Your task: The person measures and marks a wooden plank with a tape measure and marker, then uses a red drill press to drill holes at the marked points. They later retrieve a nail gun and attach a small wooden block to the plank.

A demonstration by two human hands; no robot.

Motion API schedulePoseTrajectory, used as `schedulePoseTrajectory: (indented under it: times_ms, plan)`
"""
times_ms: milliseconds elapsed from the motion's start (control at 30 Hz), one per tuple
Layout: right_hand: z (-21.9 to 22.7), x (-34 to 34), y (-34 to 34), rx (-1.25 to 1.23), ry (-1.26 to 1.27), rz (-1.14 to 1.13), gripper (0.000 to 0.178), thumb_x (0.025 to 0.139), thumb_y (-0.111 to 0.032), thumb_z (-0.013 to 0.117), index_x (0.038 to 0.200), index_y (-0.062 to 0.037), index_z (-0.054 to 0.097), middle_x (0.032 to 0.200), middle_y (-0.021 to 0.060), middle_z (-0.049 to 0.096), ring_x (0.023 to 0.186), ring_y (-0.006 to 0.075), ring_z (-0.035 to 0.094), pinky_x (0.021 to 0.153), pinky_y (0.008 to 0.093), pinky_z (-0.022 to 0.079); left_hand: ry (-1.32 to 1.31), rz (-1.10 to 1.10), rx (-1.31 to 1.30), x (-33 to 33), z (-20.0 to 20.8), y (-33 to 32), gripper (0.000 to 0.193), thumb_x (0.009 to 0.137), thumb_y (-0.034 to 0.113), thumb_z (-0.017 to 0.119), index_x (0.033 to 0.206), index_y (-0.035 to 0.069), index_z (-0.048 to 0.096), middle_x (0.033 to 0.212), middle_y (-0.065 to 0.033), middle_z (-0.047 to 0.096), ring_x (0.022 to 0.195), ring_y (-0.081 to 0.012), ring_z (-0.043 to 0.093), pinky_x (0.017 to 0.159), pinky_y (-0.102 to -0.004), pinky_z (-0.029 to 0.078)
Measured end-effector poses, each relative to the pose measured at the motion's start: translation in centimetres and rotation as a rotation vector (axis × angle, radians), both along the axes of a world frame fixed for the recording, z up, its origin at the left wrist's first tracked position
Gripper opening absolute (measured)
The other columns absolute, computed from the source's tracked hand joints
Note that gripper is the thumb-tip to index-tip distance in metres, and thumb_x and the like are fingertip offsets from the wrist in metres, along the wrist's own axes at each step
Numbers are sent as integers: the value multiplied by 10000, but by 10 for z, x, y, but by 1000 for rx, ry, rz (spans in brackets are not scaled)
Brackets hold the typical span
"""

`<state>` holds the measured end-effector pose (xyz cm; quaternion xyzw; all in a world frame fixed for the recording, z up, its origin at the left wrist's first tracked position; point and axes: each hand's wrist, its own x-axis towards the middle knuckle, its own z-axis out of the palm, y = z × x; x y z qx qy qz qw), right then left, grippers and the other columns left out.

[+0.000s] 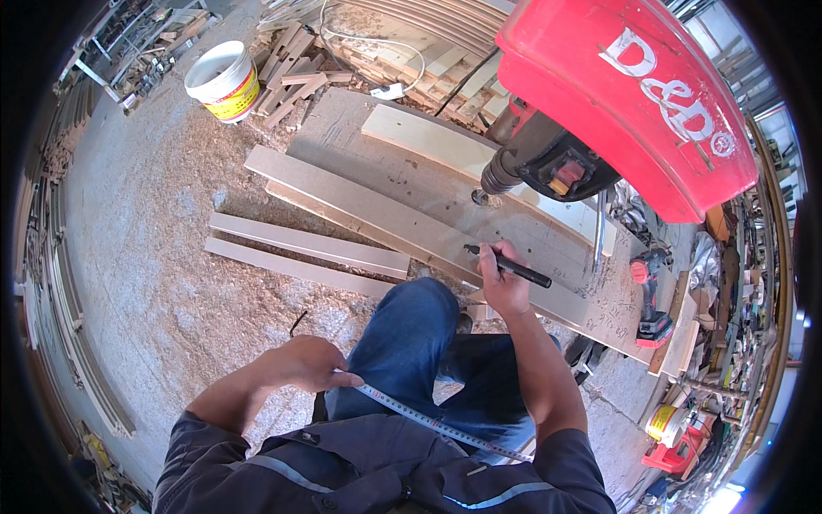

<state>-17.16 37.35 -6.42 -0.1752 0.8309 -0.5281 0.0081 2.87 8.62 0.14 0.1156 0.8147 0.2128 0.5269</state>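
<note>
My right hand (507, 287) is closed around a black marker (524, 271), its tip at the near edge of a long wooden board (368, 207). That board lies slantwise on the brown work surface (342, 128) below the drill press. Low on the left, my left hand (306, 361) grips the end of a tape measure (428, 421). Its pale blade stretches across my lap toward the lower right, and the case is not visible. Above the work surface hangs the drill press (616, 103), red-housed, with a dark chuck (498, 176).
Two narrow wooden strips (308, 243) lie on the sawdust-strewn floor, left of my knee. A pale board (419, 137) rests behind the chuck. To the right stands a cordless drill (651, 295). A white bucket (223, 79) and a pile of offcuts (291, 75) are at the far left.
</note>
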Motion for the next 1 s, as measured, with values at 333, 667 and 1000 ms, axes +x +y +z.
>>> schedulePoseTrajectory:
  times_ms: [333, 667, 1000]
  plan:
    - [4, 1, -3, -45, -15, -8, 148, 986, -137, 660, 900, -18, 654, 661, 45, 645, 581, 86, 581, 548, 271, 472, 85, 22, 51, 3, -2, -1, 627, 995, 650, 463, 974, 105, 773, 864, -170, 716, 898, -396, 693, 768, -485, 531]
    - [-8, -2, 5, -5, 3, 58, 181, 1003, -141, 634, 862, -32, 602, 650, 19, 621, 592, 54, 542, 553, 242, 432, -21, -13, -9, -4, 3, 2, 667, 991, 692, 424, 1107, 136, 775, 977, -173, 735, 1007, -380, 691, 869, -480, 530]
    - [-3, 0, -2, -19, -90, -2, 201, 1013, -140, 620, 846, -40, 574, 648, 9, 603, 603, 56, 530, 558, 237, 425, -13, -3, -11, -4, 6, 3, 671, 991, 689, 425, 1109, 127, 773, 990, -180, 736, 1006, -389, 690, 872, -480, 532]
